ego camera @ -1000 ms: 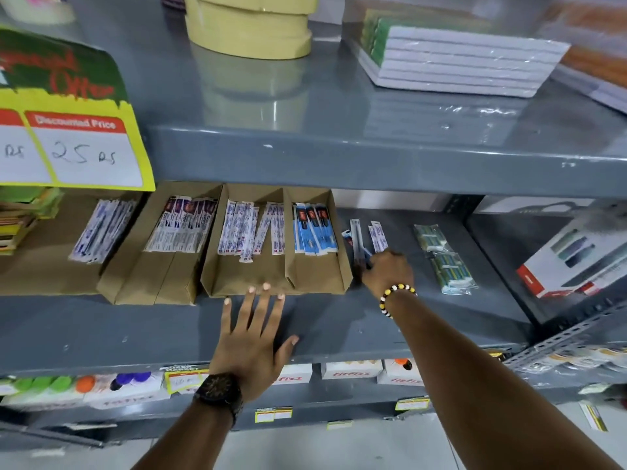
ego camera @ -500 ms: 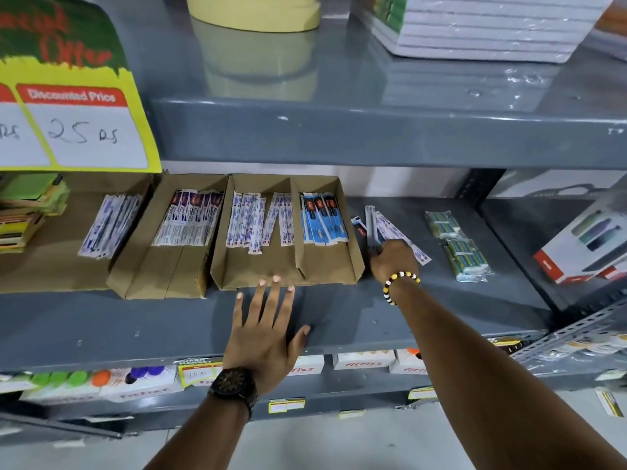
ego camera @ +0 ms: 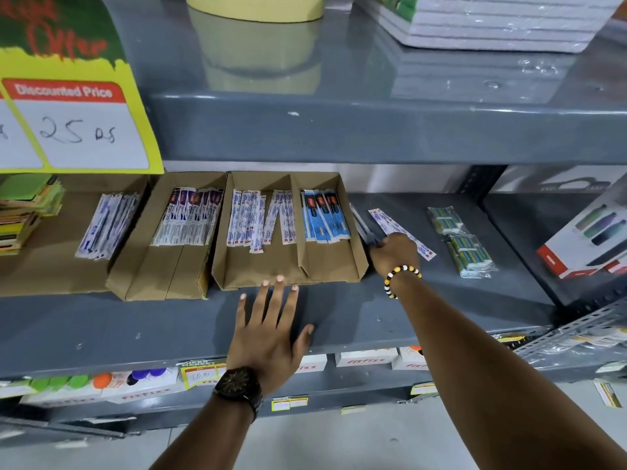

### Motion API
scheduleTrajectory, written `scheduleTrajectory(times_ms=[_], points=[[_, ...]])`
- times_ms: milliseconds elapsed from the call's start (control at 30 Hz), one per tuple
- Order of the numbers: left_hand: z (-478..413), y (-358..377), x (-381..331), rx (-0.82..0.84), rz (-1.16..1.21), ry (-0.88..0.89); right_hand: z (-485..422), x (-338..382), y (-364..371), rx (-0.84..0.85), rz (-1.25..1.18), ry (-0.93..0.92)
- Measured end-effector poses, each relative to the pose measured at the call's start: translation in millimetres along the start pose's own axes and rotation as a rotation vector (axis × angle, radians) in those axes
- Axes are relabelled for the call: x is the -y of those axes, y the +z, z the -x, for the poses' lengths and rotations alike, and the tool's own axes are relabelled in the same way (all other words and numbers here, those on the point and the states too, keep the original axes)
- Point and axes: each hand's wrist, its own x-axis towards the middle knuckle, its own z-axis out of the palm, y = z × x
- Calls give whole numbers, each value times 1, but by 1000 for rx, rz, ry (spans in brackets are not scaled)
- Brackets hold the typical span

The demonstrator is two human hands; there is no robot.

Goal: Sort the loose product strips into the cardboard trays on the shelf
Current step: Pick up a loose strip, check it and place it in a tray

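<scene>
Loose white-and-blue strips (ego camera: 397, 229) lie on the grey shelf (ego camera: 424, 293) just right of a two-compartment cardboard tray (ego camera: 258, 269). My right hand (ego camera: 395, 254), with a bead bracelet at the wrist, is closed on a thin bundle of strips (ego camera: 362, 225) beside the tray's right wall. That tray holds white strips (ego camera: 261, 220) on the left and blue strips (ego camera: 324, 217) on the right. My left hand (ego camera: 268, 329) lies flat and spread on the shelf in front of the tray, fingertips touching its front wall. A second tray (ego camera: 163, 276) to the left holds purple-topped strips (ego camera: 190, 215).
Further left, another cardboard tray (ego camera: 47, 276) holds white strips, next to a stack of coloured pads (ego camera: 27, 212). Green-and-blue packets (ego camera: 463, 242) lie on the right. A yellow price sign (ego camera: 74, 120) hangs from the upper shelf. A boxed product (ego camera: 590, 242) sits far right.
My right hand has slid a little right and toward me while gathering strips beside the tray; one strip now fans out to its right. The left hand has stayed flat on the shelf.
</scene>
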Motion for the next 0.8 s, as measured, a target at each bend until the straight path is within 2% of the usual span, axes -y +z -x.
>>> scheduleTrajectory(times_ms=[200, 400, 467, 533, 600, 700, 800], points=[[0, 1, 0, -19, 4, -2, 0, -3, -18, -102, -143, -52], [-1, 0, 1, 30, 3, -2, 5, -11, -46, -210, -54, -161], [-2, -4, 1, 31, 83, -12, 11, -16, -59, -238, -97, -169], [-6, -11, 3, -10, 255, -37, 20, -18, -70, -254, -145, -192], [-13, -24, 3, -81, 460, -77, 30, -21, -77, -246, -190, -294], [-27, -55, -2, -62, 981, -305, 42, -25, -80, -234, -189, -408], [-41, -86, -7, -32, 1432, -553, 57, -19, -80, -188, -314, -407]])
